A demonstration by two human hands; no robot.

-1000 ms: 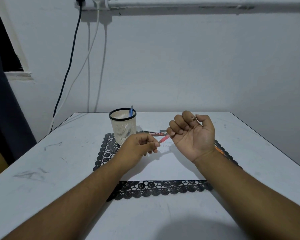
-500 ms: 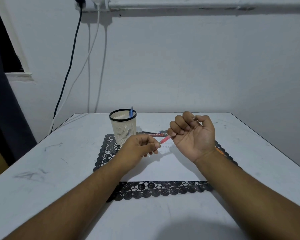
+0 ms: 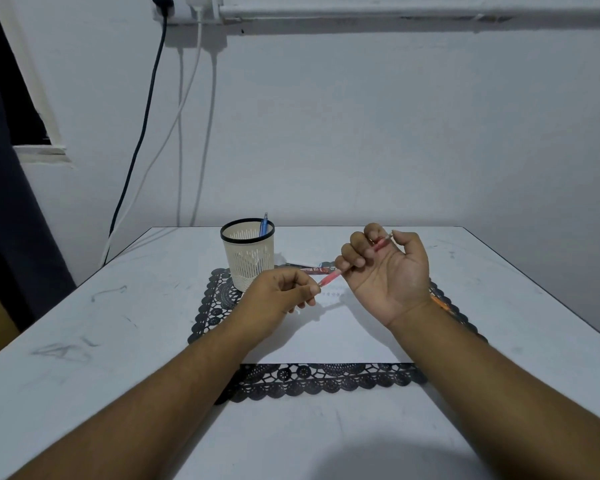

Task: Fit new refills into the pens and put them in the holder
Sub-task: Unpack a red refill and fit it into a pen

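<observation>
From the head view, little has changed in the last second: my right hand (image 3: 387, 268) still curls around the translucent red pen barrel (image 3: 329, 279), my left hand (image 3: 280, 292) still pinches its near end, so fitting continues. A blue pen (image 3: 264, 226) stands in the cream mesh holder (image 3: 248, 254) on the white worktop (image 3: 118, 341), on a black lace mat (image 3: 326, 381); cables hang down the wall.

The scene is dim and evenly lit with a cool bluish cast, and the pale wall (image 3: 361, 133) shows no glare or bright spots. Light falls from above and behind the camera, throwing a broad soft shadow on the near edge of the tabletop (image 3: 84, 341) and fainter ones under the forearms. The wide lens splays the tabletop's edges outward; fine detail is soft.
</observation>
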